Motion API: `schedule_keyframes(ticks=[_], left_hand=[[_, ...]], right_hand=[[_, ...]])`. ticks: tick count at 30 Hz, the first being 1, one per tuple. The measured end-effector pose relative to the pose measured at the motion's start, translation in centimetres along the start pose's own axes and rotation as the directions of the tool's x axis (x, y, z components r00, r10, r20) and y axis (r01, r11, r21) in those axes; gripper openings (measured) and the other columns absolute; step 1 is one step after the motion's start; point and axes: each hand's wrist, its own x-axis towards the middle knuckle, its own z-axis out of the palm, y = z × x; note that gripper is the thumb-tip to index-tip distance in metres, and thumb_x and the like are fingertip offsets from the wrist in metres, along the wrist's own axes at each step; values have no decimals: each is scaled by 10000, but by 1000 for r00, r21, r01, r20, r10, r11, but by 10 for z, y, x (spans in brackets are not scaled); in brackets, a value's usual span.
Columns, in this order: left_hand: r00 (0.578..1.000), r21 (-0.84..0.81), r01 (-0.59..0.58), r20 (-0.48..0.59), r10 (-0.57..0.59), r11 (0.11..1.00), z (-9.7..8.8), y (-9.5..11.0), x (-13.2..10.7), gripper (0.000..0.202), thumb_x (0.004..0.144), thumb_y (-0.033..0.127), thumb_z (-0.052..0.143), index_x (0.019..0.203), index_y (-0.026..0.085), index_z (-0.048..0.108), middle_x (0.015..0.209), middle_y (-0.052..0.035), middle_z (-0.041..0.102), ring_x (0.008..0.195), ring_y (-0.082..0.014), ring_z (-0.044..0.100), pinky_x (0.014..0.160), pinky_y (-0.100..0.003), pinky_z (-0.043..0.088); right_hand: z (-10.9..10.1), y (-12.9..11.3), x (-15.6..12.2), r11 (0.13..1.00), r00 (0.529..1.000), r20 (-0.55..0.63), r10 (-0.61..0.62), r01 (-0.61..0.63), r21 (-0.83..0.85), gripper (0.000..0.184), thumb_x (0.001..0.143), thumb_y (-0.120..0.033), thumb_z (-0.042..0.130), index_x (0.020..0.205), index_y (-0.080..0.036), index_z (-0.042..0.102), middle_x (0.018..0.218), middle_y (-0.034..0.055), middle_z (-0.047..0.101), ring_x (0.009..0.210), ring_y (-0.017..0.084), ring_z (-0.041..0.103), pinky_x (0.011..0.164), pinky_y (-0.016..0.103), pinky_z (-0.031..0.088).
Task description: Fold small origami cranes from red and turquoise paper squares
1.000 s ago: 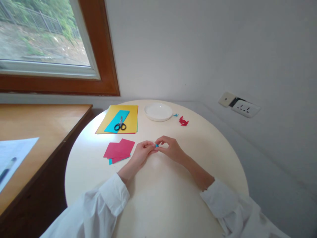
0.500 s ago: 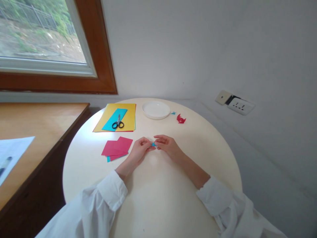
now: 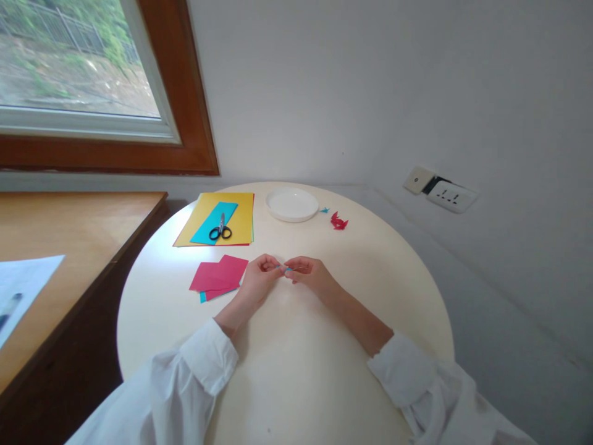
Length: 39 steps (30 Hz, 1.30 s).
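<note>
My left hand (image 3: 258, 281) and my right hand (image 3: 309, 274) meet fingertip to fingertip over the middle of the round cream table (image 3: 287, 371). Between them both pinch a tiny folded piece of blue paper (image 3: 285, 269), mostly hidden by the fingers. Just left of my left hand lie a few small red paper squares (image 3: 217, 275) with a blue one under them. White sleeves cover both forearms.
At the table's far side lie a stack of yellow sheets (image 3: 241, 222) with a blue sheet and black-handled scissors (image 3: 220, 229) on top, a white plate (image 3: 291, 204), a small red folded figure (image 3: 338, 222) and a tiny blue one (image 3: 325, 211). A wooden desk (image 3: 69, 247) stands left; a wall socket (image 3: 450, 196) is at right.
The view shifted slightly at first. My fingers have worked the blue piece, which now shows less between them; both hands stay in the same place.
</note>
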Motion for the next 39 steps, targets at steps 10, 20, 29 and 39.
schedule_keyframes(ticks=[10,20,29,39], left_hand=[[1000,61,-7,-5,8,998,1,3,-2,338,461,265,818,616,155,538,506,42,601,503,-77,546,519,-192,365],[1000,35,-10,-15,10,999,-2,5,0,346,465,276,832,660,152,574,559,23,628,587,-110,607,699,-277,481],[997,23,11,-78,-10,1000,-2,5,2,358,430,271,849,651,137,603,532,28,621,567,-108,616,701,-275,500],[994,71,23,-111,-15,997,-1,8,-2,327,479,289,835,694,120,656,477,19,600,450,-92,557,529,-244,479]], right_hand=[[-3,-2,0,991,998,-42,-49,43,-129,127,584,-274,698,603,-169,630,573,-19,627,546,99,527,586,266,414],[-12,-2,2,993,995,-41,-87,84,-85,176,590,-322,724,633,-178,632,534,-32,593,516,97,493,569,274,399],[-16,0,4,998,994,-93,-63,63,-3,217,552,-336,748,632,-167,638,510,-38,580,488,85,464,545,269,371],[-12,-4,0,999,994,-101,-29,31,14,290,562,-417,763,650,-173,634,485,-33,588,390,84,492,427,244,343]])
